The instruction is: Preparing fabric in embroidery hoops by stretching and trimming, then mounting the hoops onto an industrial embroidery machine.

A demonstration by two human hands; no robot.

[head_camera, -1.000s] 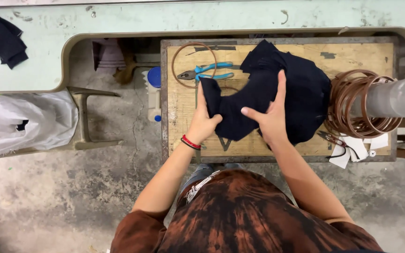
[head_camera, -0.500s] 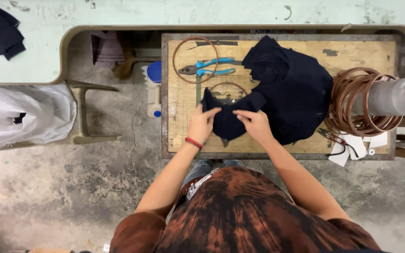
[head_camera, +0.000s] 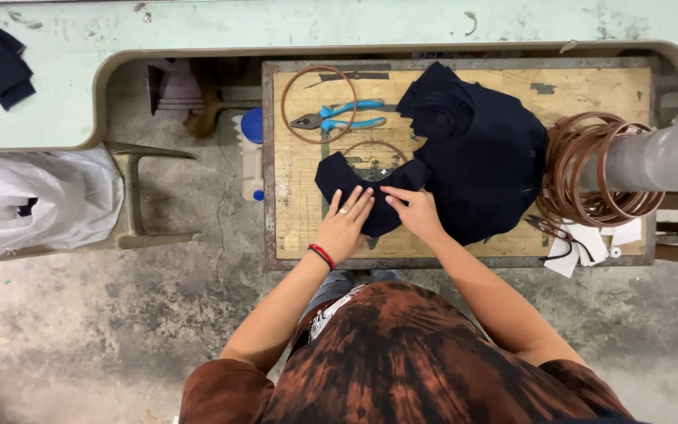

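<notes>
A dark navy garment [head_camera: 476,149] lies spread on a small wooden worktable [head_camera: 296,188]. A curved flap of it reaches left toward the table's middle. My left hand [head_camera: 345,224] lies flat on that flap with fingers spread, a ring on one finger and a red band at the wrist. My right hand [head_camera: 411,210] presses the same flap just to the right, fingers pointing left. Neither hand grips anything. A brown wire ring [head_camera: 376,149] lies partly under the cloth.
Blue-handled pliers [head_camera: 339,119] lie inside a larger brown wire ring [head_camera: 319,104] at the table's back left. Several brown rings hang on a grey pipe [head_camera: 653,161] at the right. White tags [head_camera: 582,247] and small snips lie below them. A white bag [head_camera: 33,200] sits far left.
Both hands have slid down and left along the garment. The flap, bunched a second ago, now lies flattened under them, and the smaller wire ring shows above it.
</notes>
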